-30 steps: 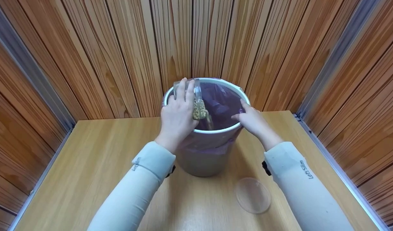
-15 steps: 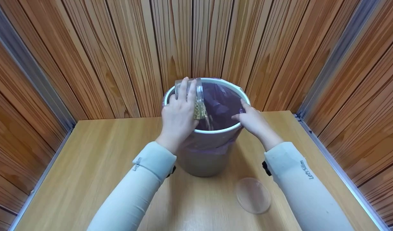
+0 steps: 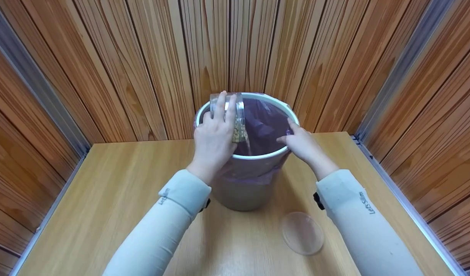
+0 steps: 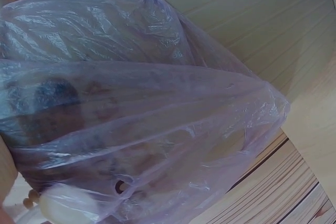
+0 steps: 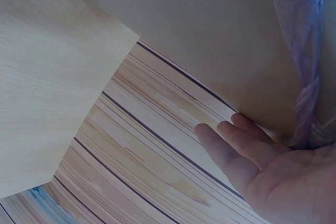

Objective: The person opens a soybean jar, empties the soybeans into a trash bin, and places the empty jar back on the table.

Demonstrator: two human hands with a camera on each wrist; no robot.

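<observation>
My left hand (image 3: 214, 140) grips a clear plastic jar (image 3: 239, 111), tilted with its mouth down over the left side of a trash can (image 3: 244, 195). Small yellowish bean-like pieces (image 3: 239, 135) lie in the jar and fall in a thin stream into the can. A translucent purple bag (image 3: 262, 119) lines the can and folds over its pale rim (image 3: 268, 155). At the right side of that rim, my right hand (image 3: 304, 145) holds on with the thumb inside. Several of its fingers (image 5: 231, 156) extend outside the can in the right wrist view. Bag film covers most of the left wrist view (image 4: 142, 108).
A round clear lid (image 3: 303, 234) lies flat on the wooden table (image 3: 135, 199), in front of the can and to its right. Wood-plank panels (image 3: 208, 50) stand behind the table and at both sides, with metal strips (image 3: 400, 73) at the corners.
The left hand has shifted the jar slightly to the right. Fewer pieces show in the jar, and the falling stream is thinner. The right hand, can and lid stay put.
</observation>
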